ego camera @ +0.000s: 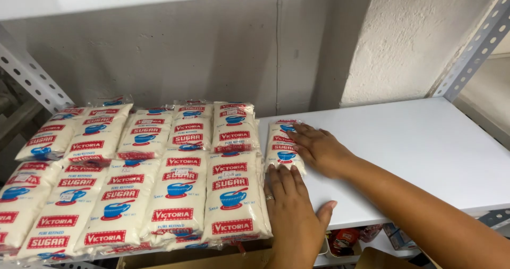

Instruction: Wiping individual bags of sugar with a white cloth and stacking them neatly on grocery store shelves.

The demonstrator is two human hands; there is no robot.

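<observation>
A small bag of sugar (281,144) — clear plastic, white grains inside, red and blue print with a blue cup on it — lies flat on the white shelf (419,152), at the right end of the stocked rows and in line with the back one. Its left edge sits just beside the neighbouring bag in that row, and I cannot tell whether the two touch.

The right hand (319,148) rests on the bag's right side, fingers stretched out and together, laid flat over the plastic rather than curled around it. The left hand (292,208) lies palm down on the shelf just in front of the bag, fingers straight and close together with the tips at its near end, thumb spread out to the right; a ring shows on one finger. Neither hand is clasping anything.

To the left, the rows of matching bags (159,168) fill the shelf — packed edge to edge, those nearest the front overhanging the lip a little. The right half of the shelf is bare white board. Behind it stands a grey plastered wall (175,51), and a perforated metal upright (473,51) slants up at the right. Below the shelf edge, some red packages (345,240) show dimly.
</observation>
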